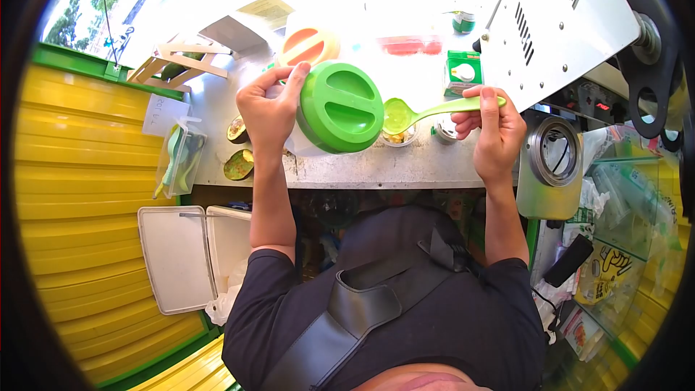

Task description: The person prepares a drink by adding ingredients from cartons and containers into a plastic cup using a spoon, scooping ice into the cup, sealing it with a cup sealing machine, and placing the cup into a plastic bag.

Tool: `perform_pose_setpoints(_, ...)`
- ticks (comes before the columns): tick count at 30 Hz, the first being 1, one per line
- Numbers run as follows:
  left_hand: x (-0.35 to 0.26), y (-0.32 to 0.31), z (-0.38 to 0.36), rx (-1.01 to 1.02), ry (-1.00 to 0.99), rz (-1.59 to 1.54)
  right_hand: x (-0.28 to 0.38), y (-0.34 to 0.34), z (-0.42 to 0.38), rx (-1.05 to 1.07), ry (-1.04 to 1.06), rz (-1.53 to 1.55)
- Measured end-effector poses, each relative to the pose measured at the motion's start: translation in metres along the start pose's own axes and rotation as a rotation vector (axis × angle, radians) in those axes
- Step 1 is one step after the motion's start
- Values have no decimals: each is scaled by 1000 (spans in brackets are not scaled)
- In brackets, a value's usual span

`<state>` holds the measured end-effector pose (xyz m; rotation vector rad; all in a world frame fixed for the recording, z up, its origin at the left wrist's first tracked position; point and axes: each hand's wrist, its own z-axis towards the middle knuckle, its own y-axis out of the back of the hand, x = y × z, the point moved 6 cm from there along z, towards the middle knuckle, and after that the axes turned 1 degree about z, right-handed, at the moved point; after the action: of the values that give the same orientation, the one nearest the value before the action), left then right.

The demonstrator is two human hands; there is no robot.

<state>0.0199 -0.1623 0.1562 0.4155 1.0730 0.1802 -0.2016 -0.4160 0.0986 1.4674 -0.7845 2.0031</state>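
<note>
My left hand (271, 105) is closed on the rim of a round green lid (340, 107) with a raised bar grip, its top tilted toward me. Between the thumb and fingers of my right hand (494, 130) is the handle of a light green spoon (427, 110). The spoon's bowl lies beside the lid and overlaps a small clear cup (399, 137) with yellowish bits inside. An orange lid (310, 45) of similar shape sits behind my left hand. Two cut avocado halves, an upper one (237, 130) and a lower one (239, 165), lie left of my left forearm.
A metal counter (347, 174) runs in front of me. On it stand a green-and-white carton (463, 72), a red tray (411, 45) and a wooden rack (181, 61). A white machine (557, 22) fills the right. A clear utensil bin (181, 158) hangs at left.
</note>
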Motion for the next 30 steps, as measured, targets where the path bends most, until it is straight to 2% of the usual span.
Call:
perform_pose_setpoints(10,31,5,4,-19,138,-139,-5,3,-3,16,-35,-20)
perform_pose_setpoints(13,30,3,5,-30,116,-169,-3,-4,-11,123,2,-139)
perform_pose_setpoints(16,34,2,6,-41,109,-191,12,-22,-28,485,474,-499)
perform_pose_setpoints(17,37,1,6,-37,124,-194,13,-23,-32,490,473,-497)
perform_pose_setpoints(19,37,0,6,-35,126,-196,18,-40,-53,739,723,-643)
perform_pose_setpoints(20,37,0,6,-29,125,-200,21,-43,-60,830,759,-713)
perform_pose_setpoints(24,31,-2,5,-18,134,-176,24,-43,-64,817,777,-740)
perform_pose_setpoints(26,25,-4,4,10,132,-145,27,-26,-45,465,693,-569)
perform_pose_setpoints(27,21,-5,3,12,130,-147,28,-26,-44,462,693,-571)
perform_pose_setpoints(29,10,-7,1,18,96,-112,13,-6,-25,127,179,-317)
perform_pose_setpoints(30,10,-8,1,19,95,-113,14,-7,-22,126,179,-317)
